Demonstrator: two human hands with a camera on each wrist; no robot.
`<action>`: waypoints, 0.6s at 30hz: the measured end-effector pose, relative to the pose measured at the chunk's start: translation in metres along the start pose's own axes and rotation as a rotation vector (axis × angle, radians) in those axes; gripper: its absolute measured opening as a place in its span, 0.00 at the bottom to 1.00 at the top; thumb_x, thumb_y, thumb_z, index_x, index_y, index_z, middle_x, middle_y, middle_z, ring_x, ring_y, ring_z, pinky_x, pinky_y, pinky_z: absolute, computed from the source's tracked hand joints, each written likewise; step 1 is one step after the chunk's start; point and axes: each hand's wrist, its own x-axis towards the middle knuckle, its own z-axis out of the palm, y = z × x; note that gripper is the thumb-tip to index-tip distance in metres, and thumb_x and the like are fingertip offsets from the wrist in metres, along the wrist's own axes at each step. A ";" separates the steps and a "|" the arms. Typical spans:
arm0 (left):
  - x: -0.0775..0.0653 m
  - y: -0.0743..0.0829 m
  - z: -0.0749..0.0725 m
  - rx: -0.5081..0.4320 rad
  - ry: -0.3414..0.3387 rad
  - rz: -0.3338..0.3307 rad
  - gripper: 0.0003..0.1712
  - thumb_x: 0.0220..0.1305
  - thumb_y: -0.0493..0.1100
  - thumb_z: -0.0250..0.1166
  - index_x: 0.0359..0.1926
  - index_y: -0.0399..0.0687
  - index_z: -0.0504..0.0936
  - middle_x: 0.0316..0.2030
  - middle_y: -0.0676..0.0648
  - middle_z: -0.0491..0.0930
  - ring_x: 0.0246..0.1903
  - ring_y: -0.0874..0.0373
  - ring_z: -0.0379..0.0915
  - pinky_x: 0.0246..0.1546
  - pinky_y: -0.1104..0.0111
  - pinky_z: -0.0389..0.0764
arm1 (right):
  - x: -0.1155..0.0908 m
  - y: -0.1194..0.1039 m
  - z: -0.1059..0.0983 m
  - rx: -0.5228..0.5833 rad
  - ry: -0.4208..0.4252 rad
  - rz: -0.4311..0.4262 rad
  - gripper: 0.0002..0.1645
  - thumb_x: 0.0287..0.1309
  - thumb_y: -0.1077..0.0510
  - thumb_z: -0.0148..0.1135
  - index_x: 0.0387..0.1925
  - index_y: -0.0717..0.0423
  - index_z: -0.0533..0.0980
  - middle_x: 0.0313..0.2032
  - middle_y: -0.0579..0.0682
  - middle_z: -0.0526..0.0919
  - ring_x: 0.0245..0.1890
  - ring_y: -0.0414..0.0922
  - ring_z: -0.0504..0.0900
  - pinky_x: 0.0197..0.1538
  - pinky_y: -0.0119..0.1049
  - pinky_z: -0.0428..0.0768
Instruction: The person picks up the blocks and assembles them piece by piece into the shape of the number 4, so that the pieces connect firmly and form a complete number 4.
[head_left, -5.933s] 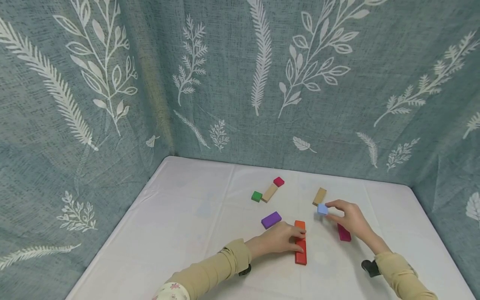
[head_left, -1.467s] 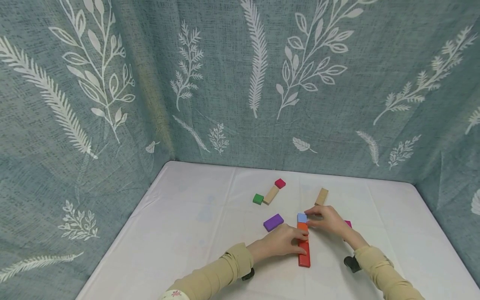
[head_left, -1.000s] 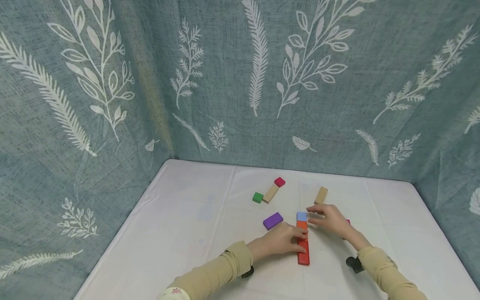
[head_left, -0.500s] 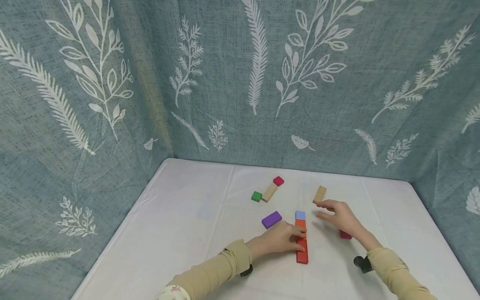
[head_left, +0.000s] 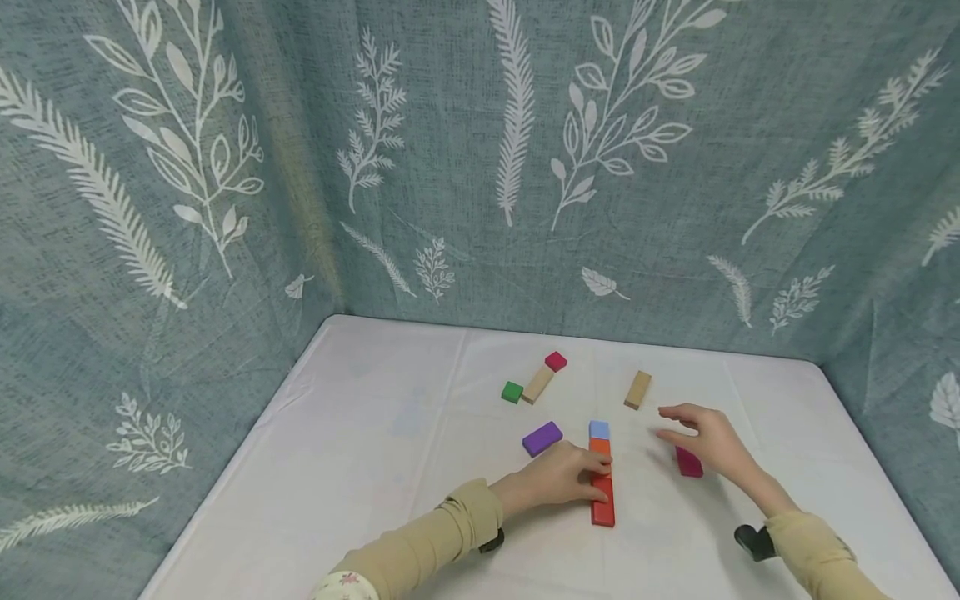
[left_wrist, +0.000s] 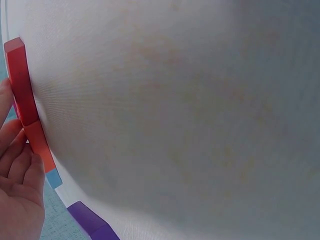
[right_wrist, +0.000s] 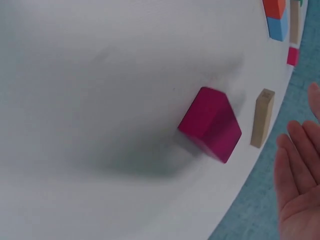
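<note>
A row on the white table runs from a red block through an orange block to a light blue cube at its far end. My left hand holds the row where red meets orange, with its thumb on the red block and its bent fingers by the orange one. In the left wrist view these fingers lie along the row's side. To the right, my right hand hovers with thumb and fingers apart, holding nothing. Beneath it lies a magenta block, partly hidden in the head view.
Left of the row lies a purple block. Farther back are a green cube, a plain wooden block and a crimson cube. Another wooden block lies behind my right hand. A patterned curtain surrounds the table's back and sides.
My right hand brought the light blue cube to the orange block's far end and let it go. It has since drawn back to the right. The left hand has kept its place.
</note>
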 end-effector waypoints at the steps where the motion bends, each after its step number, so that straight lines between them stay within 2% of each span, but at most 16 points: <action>1: 0.000 0.000 0.000 -0.003 0.001 0.000 0.23 0.57 0.53 0.67 0.50 0.47 0.83 0.53 0.52 0.81 0.54 0.65 0.76 0.53 0.81 0.73 | -0.002 0.001 -0.001 -0.003 0.004 0.004 0.21 0.50 0.59 0.70 0.46 0.66 0.80 0.43 0.60 0.85 0.47 0.58 0.82 0.49 0.50 0.80; 13: -0.004 0.000 0.000 -0.002 0.009 0.013 0.23 0.57 0.53 0.67 0.50 0.47 0.84 0.53 0.52 0.81 0.54 0.65 0.76 0.54 0.81 0.73 | -0.024 0.010 -0.014 -0.028 -0.003 0.067 0.22 0.50 0.61 0.70 0.47 0.68 0.79 0.44 0.63 0.84 0.48 0.60 0.80 0.49 0.51 0.79; 18: -0.004 0.000 0.001 -0.005 0.017 0.025 0.22 0.57 0.53 0.67 0.50 0.46 0.84 0.52 0.51 0.81 0.54 0.65 0.76 0.54 0.81 0.73 | -0.033 0.013 -0.016 -0.042 -0.005 0.106 0.24 0.50 0.58 0.70 0.48 0.67 0.78 0.45 0.64 0.83 0.48 0.61 0.80 0.49 0.52 0.80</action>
